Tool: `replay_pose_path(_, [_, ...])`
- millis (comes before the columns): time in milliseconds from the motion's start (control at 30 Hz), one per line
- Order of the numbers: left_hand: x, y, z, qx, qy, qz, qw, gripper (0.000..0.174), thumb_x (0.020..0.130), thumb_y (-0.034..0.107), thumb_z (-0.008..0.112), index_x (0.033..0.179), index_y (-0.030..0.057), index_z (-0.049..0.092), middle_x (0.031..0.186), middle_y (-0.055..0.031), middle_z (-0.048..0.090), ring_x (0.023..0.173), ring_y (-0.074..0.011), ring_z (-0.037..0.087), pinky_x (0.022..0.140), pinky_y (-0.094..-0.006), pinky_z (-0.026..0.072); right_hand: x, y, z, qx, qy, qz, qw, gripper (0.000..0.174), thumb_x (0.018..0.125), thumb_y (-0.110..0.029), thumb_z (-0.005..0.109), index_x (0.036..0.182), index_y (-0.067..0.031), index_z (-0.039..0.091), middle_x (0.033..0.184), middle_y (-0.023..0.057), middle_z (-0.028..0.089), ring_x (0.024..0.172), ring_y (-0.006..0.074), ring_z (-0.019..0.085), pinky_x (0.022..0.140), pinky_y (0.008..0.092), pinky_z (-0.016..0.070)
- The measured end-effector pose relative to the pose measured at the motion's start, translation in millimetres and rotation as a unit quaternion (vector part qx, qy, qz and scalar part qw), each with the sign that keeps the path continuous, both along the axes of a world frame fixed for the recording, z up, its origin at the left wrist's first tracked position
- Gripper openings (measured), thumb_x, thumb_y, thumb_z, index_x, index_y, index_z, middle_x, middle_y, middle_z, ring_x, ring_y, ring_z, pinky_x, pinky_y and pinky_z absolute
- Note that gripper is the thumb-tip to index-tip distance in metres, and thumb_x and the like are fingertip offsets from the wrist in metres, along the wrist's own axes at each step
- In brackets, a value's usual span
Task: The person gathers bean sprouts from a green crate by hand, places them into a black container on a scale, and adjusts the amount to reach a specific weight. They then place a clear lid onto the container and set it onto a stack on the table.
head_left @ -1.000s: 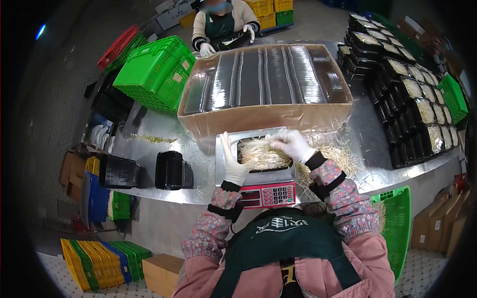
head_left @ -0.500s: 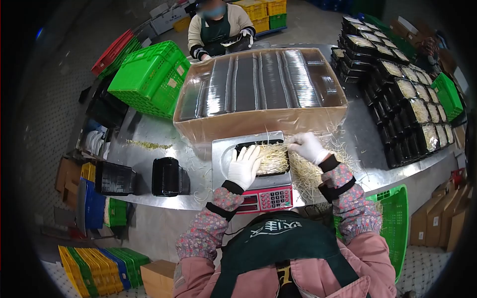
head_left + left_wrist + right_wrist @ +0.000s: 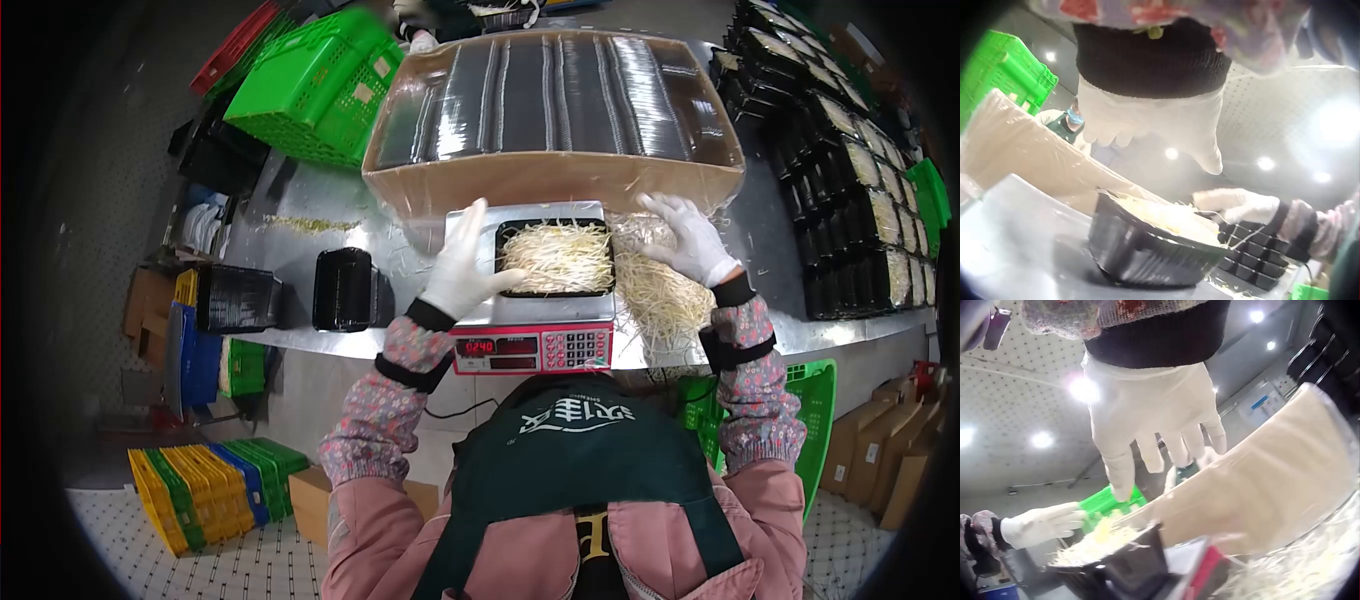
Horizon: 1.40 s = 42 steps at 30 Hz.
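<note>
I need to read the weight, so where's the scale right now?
In the head view, the scale is near the middle, under a filled black tray and on the near side of the cardboard box, with the left hand by its left side.

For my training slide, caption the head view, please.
Gloved left hand and right hand flank a black tray of sprouts on a scale.

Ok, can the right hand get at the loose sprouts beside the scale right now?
Probably yes: the right hand looks empty and hovers near the loose sprouts, with nothing visible between them.
</note>
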State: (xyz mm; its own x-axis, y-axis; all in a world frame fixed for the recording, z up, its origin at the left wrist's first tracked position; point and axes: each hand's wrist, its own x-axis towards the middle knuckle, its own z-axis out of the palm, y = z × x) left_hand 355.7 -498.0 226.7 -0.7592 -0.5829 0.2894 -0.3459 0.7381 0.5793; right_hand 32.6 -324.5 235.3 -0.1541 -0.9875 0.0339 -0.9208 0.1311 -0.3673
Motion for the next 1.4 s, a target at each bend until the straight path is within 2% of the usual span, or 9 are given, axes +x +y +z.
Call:
replay_pose_path(133, [-43.3,25.0,-11.5,-0.067,-0.082,-0.057,0.993,0.099,0.067,0.052,0.076,0.139,-0.0031,0.036,0.136,-0.0251,0.045,0.129,-0.0407,0.041,0.107,-0.0473,0.0326,75.9,-63.7,20.7,0.024,0.040,0.191,0.981,0.098,0.058,-0.040,0.085,0.143,-0.0171,0.041,0.153,0.0186,0.023,0.142,0.0441,0.018,0.112,0.0537,0.0248])
replay_pose_path(233, [-50.2,32.5,-26.4,-0.137,-0.119,-0.045,0.982,0.090,0.069,0.055,0.072,0.135,0.0005,0.044,0.133,-0.0201,0.049,0.125,-0.0370,0.044,0.104,-0.0468,0.0337,66.5,-75.6,12.8,0.140,0.132,0.190,0.963,0.099,0.050,-0.054,0.085,0.134,-0.0120,0.053,0.150,0.0192,0.031,0.140,0.0437,0.020,0.110,0.0528,0.0277])
replay_pose_path(367, [-57.1,27.5,-39.6,-0.102,-0.134,-0.043,0.985,0.078,0.075,0.051,0.069,0.132,0.0005,0.049,0.127,-0.0175,0.056,0.115,-0.0318,0.052,0.102,-0.0441,0.0388,44.0,-53.2,0.0,0.094,0.074,0.132,0.984,0.051,0.064,-0.041,0.080,0.103,-0.0103,0.070,0.097,0.0159,0.067,0.095,0.0332,0.064,0.081,0.0413,0.0514])
replay_pose_path(667, [-63.0,23.7,-42.7,-0.130,-0.179,-0.048,0.974,0.080,0.078,0.059,0.063,0.133,0.0026,0.048,0.122,-0.0157,0.055,0.114,-0.0313,0.049,0.098,-0.0442,0.0390,19.5,-21.9,-2.6,-0.032,-0.069,0.017,0.997,0.019,0.079,-0.024,0.067,0.087,-0.0071,0.072,0.082,0.0153,0.068,0.080,0.0342,0.065,0.075,0.0420,0.0517])
replay_pose_path(833, [-43.4,17.0,-31.4,-0.139,-0.045,-0.106,0.984,0.094,0.066,0.050,0.079,0.135,-0.0029,0.044,0.128,-0.0216,0.050,0.118,-0.0390,0.047,0.102,-0.0471,0.0371,-19.8,29.2,-2.1,-0.090,-0.360,-0.127,0.920,0.015,0.079,-0.006,0.074,0.091,0.0020,0.071,0.075,0.0113,0.070,0.073,0.0114,0.067,0.066,0.0255,0.0515])
replay_pose_path(900, [-35.8,11.0,-27.7,-0.090,-0.029,-0.108,0.990,0.094,0.061,0.041,0.085,0.132,-0.0050,0.045,0.128,-0.0240,0.051,0.120,-0.0397,0.047,0.104,-0.0468,0.0358,-35.1,45.9,-22.1,-0.038,-0.316,-0.158,0.935,0.018,0.078,-0.009,0.073,0.092,0.0011,0.071,0.080,0.0147,0.070,0.075,0.0192,0.069,0.068,0.0305,0.0532])
replay_pose_path(967, [-29.6,7.2,-31.7,-0.023,-0.002,-0.070,0.997,0.091,0.062,0.040,0.084,0.130,-0.0065,0.047,0.126,-0.0252,0.053,0.120,-0.0386,0.048,0.104,-0.0453,0.0365,-35.9,59.7,-20.0,0.229,0.099,-0.057,0.967,0.032,0.083,-0.016,0.070,0.111,-0.0005,0.065,0.095,0.0158,0.070,0.085,0.0271,0.069,0.075,0.0357,0.0534])
replay_pose_path(1200, [-69.1,29.4,-39.9,-0.093,-0.035,-0.104,0.990,0.058,0.083,0.030,0.066,0.130,-0.0002,0.050,0.128,-0.0178,0.055,0.120,-0.0347,0.049,0.103,-0.0491,0.0350,63.7,-16.7,-10.5,-0.282,-0.075,0.025,0.956,0.056,0.087,-0.028,0.066,0.131,0.0021,0.050,0.121,0.0235,0.059,0.113,0.0349,0.057,0.097,0.0414,0.0449])
replay_pose_path(1400, [-80.8,29.0,-51.9,-0.191,-0.195,-0.092,0.958,0.053,0.078,0.032,0.057,0.123,0.0054,0.053,0.114,-0.0091,0.056,0.112,-0.0264,0.049,0.094,-0.0446,0.0402,137.4,-50.8,-67.9,-0.040,-0.151,-0.047,0.987,0.093,0.090,-0.062,0.045,0.147,0.0059,0.017,0.142,0.0372,0.032,0.133,0.0526,0.030,0.112,0.0503,0.0250])
